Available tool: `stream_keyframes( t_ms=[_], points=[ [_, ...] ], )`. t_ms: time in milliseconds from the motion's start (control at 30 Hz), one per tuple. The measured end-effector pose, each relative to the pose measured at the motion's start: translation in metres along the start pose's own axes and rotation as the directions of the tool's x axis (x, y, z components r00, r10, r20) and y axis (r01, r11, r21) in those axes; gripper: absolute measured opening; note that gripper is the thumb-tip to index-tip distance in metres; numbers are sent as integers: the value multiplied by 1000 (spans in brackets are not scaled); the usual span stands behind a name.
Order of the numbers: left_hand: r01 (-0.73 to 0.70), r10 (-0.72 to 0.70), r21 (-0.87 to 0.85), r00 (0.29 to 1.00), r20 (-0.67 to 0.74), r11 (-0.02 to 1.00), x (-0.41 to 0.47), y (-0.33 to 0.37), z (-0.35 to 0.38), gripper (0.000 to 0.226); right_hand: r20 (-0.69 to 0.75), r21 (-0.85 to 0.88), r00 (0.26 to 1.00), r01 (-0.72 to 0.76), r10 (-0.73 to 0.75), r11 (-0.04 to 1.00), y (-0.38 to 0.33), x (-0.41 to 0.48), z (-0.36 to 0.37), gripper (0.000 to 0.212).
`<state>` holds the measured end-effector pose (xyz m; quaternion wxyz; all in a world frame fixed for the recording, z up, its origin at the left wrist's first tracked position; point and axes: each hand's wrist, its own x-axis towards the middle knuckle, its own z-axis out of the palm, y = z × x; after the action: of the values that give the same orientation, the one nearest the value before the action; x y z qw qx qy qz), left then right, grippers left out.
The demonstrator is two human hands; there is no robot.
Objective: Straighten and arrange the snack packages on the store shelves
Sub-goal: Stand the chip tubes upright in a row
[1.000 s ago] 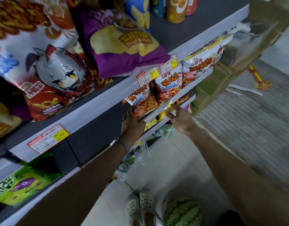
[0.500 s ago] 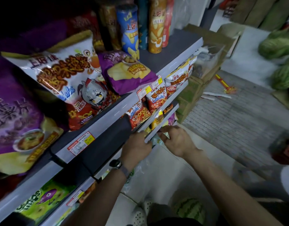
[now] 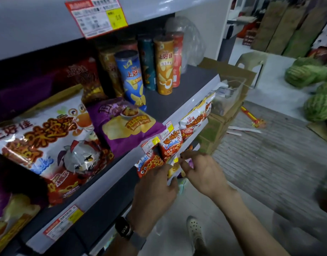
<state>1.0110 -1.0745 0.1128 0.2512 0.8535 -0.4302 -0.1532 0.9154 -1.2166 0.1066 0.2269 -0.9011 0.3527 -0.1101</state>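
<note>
Left hand (image 3: pixel 155 193): curled close on red snack packet (image 3: pixel 148 163), thumb across its front.
Right hand (image 3: pixel 203 172): fingers loosely spread (half open), tips touching yellow packet (image 3: pixel 174 168).

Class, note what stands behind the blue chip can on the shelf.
Behind the blue can stand a brown can and a teal can, both partly covered by it. Anything deeper is lost in shadow.

Reaching forward side by side, the two hands nearly meet. The left hand (image 3: pixel 155 193) shows its back, fingers (image 3: pixel 170 184) curled under, tips hidden. The right hand (image 3: pixel 205 174) spreads loosely bent fingers (image 3: pixel 185 155) toward the left one.
</note>
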Motion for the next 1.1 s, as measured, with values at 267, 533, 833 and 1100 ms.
stream_keyframes(
  t_ms=[267, 533, 833, 1100],
  points=[
    [-30, 17, -46, 966, -259, 998, 113, 76, -24, 48, -106, 122, 988, 128, -115, 984, 37, 129, -58, 32],
    [111, -232, -278, 862, -452, 954, 240, 99, -27, 60, -180, 329, 951, 299, -251, 896, 73, 255, -82, 17],
    [235, -523, -521, 675, -520, 821, 320, 85, -1, 98, 23, 601, 971, 175, -236, 780, 72, 358, -86, 73],
    [230, -493, -469, 650, -578, 853, 336, 73, 8, 86, 114, 670, 920, 208, -375, 713, 72, 401, -62, 80]
  ],
)
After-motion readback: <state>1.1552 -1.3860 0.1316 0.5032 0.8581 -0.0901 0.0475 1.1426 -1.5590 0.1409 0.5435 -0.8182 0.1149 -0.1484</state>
